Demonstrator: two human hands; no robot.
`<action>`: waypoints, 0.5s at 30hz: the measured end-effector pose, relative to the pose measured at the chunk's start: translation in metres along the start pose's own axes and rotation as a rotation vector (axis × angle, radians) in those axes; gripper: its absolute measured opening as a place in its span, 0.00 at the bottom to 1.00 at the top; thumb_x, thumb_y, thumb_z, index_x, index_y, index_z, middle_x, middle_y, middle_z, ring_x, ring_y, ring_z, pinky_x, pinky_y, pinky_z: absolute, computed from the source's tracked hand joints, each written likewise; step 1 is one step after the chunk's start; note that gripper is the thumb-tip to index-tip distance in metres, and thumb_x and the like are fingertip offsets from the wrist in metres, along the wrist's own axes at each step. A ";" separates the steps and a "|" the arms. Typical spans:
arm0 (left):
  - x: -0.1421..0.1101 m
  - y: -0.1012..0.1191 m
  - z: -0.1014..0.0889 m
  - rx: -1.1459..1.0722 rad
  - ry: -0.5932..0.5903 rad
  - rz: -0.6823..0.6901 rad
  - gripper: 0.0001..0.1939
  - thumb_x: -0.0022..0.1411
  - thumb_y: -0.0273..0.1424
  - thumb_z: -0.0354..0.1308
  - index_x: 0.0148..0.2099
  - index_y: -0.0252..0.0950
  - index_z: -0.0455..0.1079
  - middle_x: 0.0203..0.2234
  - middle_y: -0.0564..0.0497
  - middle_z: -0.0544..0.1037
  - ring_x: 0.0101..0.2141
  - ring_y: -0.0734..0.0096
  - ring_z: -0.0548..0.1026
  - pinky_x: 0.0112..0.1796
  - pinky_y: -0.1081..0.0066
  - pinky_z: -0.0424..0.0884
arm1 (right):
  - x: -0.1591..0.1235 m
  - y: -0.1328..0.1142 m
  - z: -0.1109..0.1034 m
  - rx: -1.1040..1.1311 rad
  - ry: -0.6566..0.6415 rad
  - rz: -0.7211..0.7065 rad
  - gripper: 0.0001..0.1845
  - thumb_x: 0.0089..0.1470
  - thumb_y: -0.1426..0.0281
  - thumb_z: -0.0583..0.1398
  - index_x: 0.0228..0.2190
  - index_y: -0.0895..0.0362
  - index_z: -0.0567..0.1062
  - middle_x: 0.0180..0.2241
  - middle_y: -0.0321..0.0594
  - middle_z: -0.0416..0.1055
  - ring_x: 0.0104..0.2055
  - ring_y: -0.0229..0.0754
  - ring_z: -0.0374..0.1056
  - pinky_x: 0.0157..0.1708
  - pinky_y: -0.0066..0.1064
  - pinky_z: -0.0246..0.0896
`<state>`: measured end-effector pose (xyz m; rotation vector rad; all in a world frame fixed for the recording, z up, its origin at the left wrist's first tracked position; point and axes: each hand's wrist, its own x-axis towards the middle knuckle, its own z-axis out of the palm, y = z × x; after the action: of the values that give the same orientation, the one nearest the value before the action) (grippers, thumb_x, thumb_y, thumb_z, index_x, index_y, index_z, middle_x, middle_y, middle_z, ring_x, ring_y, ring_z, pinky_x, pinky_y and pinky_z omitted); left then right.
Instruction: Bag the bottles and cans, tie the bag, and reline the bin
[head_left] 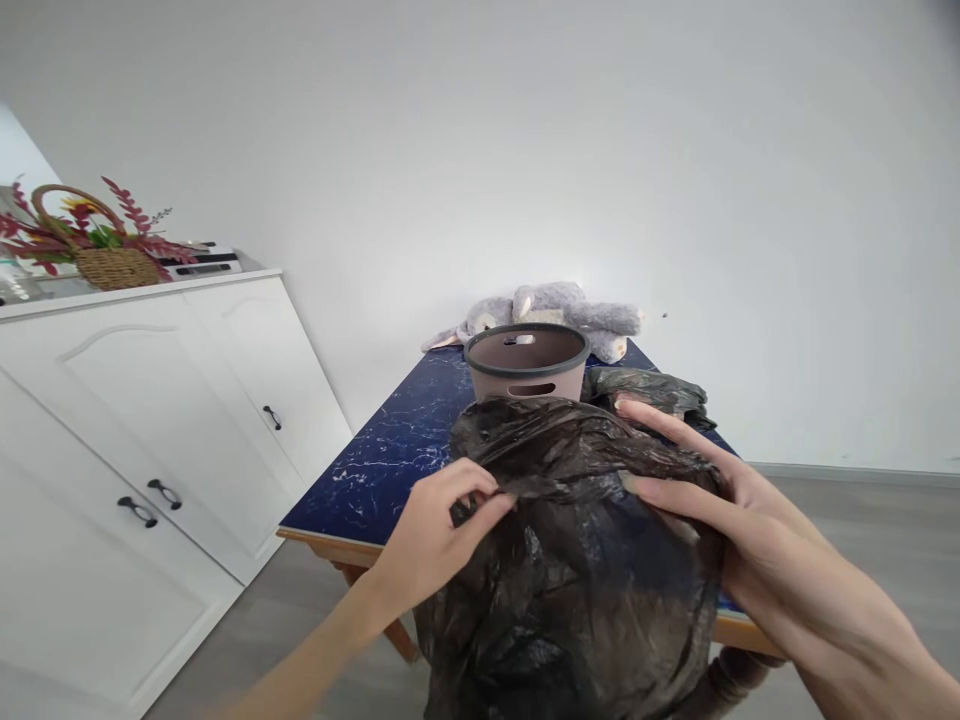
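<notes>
A thin black garbage bag [555, 590] hangs in front of me, crumpled and partly see-through, its lower end past the bottom of the view. My left hand [442, 520] pinches the bag's upper edge between thumb and fingers. On the other side, my right hand [742, 520] holds the bag with thumb and forefinger spread across its top; the remaining fingers are partly hidden by the plastic. Just beyond stands a mauve trash bin [487, 383] with a dark grey rim, upright, its lower part hidden behind the bag. Neither hand touches the bin.
The bin stands on a blue marbled table [375, 460] with a wooden edge. Behind it a grey plush toy [555, 300] lies against the wall. Another black plastic bundle [652, 385] rests right of the bin. A white cabinet [150, 400] at left carries a flower basket [116, 268].
</notes>
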<state>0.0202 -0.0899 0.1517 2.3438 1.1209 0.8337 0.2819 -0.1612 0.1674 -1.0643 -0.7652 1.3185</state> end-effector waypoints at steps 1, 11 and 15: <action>0.001 0.003 -0.005 -0.027 0.024 -0.022 0.17 0.76 0.42 0.55 0.36 0.39 0.72 0.37 0.49 0.79 0.39 0.64 0.77 0.42 0.66 0.70 | 0.003 0.000 -0.007 -0.029 -0.011 -0.015 0.45 0.44 0.60 0.79 0.63 0.37 0.75 0.62 0.39 0.76 0.53 0.56 0.80 0.40 0.36 0.82; -0.004 0.047 -0.040 -0.252 0.251 -0.239 0.21 0.77 0.48 0.47 0.33 0.41 0.55 0.21 0.59 0.53 0.20 0.73 0.54 0.23 0.71 0.56 | -0.014 0.029 0.003 -0.742 0.428 -0.942 0.29 0.56 0.69 0.69 0.58 0.39 0.76 0.63 0.41 0.70 0.71 0.65 0.59 0.72 0.56 0.55; -0.017 0.071 -0.028 -0.244 0.194 -0.147 0.24 0.76 0.52 0.45 0.31 0.42 0.57 0.17 0.58 0.56 0.17 0.73 0.56 0.18 0.70 0.57 | -0.029 0.045 0.039 -0.673 0.004 -0.987 0.19 0.62 0.73 0.64 0.51 0.40 0.80 0.50 0.40 0.80 0.56 0.53 0.75 0.59 0.45 0.72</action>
<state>0.0322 -0.1428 0.2084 1.9906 1.1778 1.0941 0.2252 -0.1860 0.1440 -0.9608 -1.5327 0.1993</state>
